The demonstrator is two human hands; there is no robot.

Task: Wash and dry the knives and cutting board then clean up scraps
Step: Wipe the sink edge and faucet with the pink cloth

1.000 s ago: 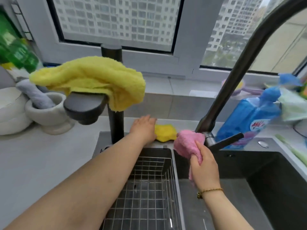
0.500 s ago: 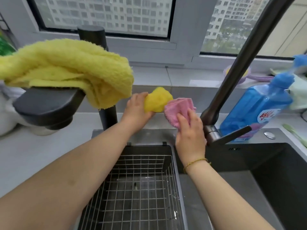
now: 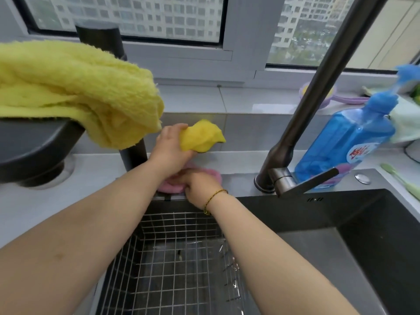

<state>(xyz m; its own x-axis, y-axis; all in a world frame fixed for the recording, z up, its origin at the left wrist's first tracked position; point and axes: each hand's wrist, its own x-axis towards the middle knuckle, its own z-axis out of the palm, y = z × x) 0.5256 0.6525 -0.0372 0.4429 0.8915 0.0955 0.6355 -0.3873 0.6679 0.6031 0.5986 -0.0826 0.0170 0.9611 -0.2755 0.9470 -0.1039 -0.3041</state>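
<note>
I wear a thin bracelet (image 3: 214, 197), a slim gold-coloured strand with darker bits worked into it; I cannot tell whether it is cord or chain. It sits snug round my wrist just behind my right hand (image 3: 200, 185). To the left of the bracelet my left hand (image 3: 169, 148) and its wrist are bare, and from the bracelet back toward me both forearms are bare too, with one small faint mark on the left forearm, well left of the bracelet and nearer me.
</note>
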